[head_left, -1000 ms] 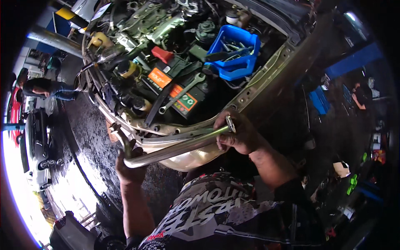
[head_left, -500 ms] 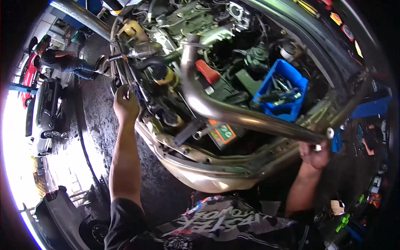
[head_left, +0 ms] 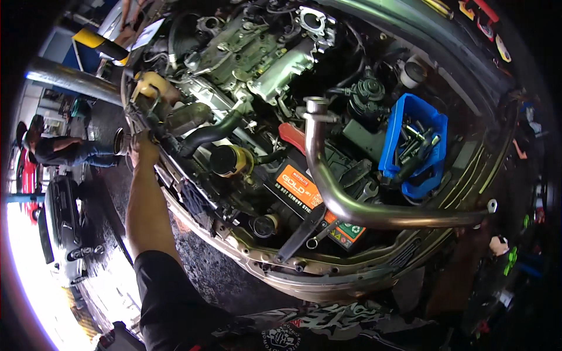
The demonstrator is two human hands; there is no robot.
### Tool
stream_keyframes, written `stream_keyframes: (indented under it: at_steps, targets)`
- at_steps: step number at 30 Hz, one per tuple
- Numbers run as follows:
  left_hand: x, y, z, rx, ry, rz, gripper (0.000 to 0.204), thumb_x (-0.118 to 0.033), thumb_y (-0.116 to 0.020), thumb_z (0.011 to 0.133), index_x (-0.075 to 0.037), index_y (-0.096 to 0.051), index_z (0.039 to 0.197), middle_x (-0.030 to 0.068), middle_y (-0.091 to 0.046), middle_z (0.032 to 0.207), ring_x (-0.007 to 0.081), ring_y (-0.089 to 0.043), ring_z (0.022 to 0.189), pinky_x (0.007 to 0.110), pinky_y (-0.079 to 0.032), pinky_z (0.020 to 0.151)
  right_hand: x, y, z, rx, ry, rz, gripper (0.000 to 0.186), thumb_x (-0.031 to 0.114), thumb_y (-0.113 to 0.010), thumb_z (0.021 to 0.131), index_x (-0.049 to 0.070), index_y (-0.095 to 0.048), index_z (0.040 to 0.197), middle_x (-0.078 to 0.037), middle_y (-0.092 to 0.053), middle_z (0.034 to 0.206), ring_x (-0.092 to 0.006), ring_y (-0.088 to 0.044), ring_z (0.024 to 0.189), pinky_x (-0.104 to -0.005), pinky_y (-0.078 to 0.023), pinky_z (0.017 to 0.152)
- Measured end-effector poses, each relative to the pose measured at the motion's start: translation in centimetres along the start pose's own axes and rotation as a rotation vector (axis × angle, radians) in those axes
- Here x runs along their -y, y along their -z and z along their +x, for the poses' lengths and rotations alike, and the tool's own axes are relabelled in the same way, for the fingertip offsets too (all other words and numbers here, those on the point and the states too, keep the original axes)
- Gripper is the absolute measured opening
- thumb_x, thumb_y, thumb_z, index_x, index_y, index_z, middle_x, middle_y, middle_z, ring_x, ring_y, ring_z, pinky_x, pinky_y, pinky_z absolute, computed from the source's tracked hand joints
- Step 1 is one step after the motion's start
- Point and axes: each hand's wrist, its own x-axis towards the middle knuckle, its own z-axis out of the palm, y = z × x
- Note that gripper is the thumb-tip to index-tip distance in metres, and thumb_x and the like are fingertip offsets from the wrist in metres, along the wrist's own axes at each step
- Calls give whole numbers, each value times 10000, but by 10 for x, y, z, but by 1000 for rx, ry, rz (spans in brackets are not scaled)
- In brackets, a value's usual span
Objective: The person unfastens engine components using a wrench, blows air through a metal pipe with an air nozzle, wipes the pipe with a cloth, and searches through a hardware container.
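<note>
My left hand (head_left: pixel 143 150) is at the car's front edge on the left, beside a round metal ring-like part (head_left: pixel 120 142). Its fingers look curled, and what they grip is hidden. A bent steel exhaust pipe (head_left: pixel 404 216) crosses the engine bay, its flanged end pointing up and a small bracket at its right end. Under that right end, my right hand (head_left: pixel 477 224) shows only as a dim sliver; it seems closed on the pipe. Below the pipe lie a battery with an orange label (head_left: pixel 298 184), a ring spanner (head_left: pixel 314 241) and a dark flat bar (head_left: pixel 301 234).
A blue bin of sockets and tools (head_left: pixel 386 131) sits in the bay's right side. A red-handled thing (head_left: pixel 291 137) lies behind the battery. The engine (head_left: pixel 240 58) fills the far side. Another person (head_left: pixel 64 149) stands at the left, near parked cars (head_left: pixel 64 216).
My left hand has moved left along the car's front edge to the metal ring-like part. The exhaust pipe appears further right and lower in view, and the view has shifted.
</note>
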Motion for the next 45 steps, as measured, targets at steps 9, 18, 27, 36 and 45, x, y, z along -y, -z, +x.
stream_keyframes:
  at_steps: [9,18,27,36,45]
  targets:
    - [-20,34,2,-169,-13,-212,338,-111,-593,802,-124,-583,1139,152,-644,1036,373,-612,965,454,-477,843,0,-28,-1,-60,-59,91,341,424,-488,929,93,-555,978,-50,-533,747,-191,-491,546,-301,-375,451]
    - [-103,106,-8,-1,-346,131,424,-95,-567,771,-195,-595,1182,94,-568,1157,324,-527,1092,464,-423,937,4,-63,21,428,21,223,336,256,-384,995,-4,-565,1107,-145,-598,894,-184,-518,606,-306,-435,517]
    - [-136,116,-42,7,-434,212,408,-76,-551,785,-197,-611,1170,111,-556,1131,336,-503,1098,445,-402,968,7,-72,23,421,32,274,348,275,-393,998,-11,-570,1086,-130,-593,869,-165,-542,638,-301,-452,531]
    - [-100,55,-29,-77,-525,-45,408,-133,-721,688,-156,-640,1088,144,-589,973,357,-553,952,435,-431,853,5,-73,24,295,14,368,251,236,-454,979,55,-586,1091,-130,-626,865,-188,-578,620,-329,-476,555]
    - [-98,63,-43,21,-464,-77,428,-4,-604,708,-133,-623,1116,151,-593,1010,365,-551,990,438,-432,879,5,-74,23,264,-16,384,235,246,-490,960,58,-572,1075,-131,-640,808,-208,-606,572,-335,-509,521]
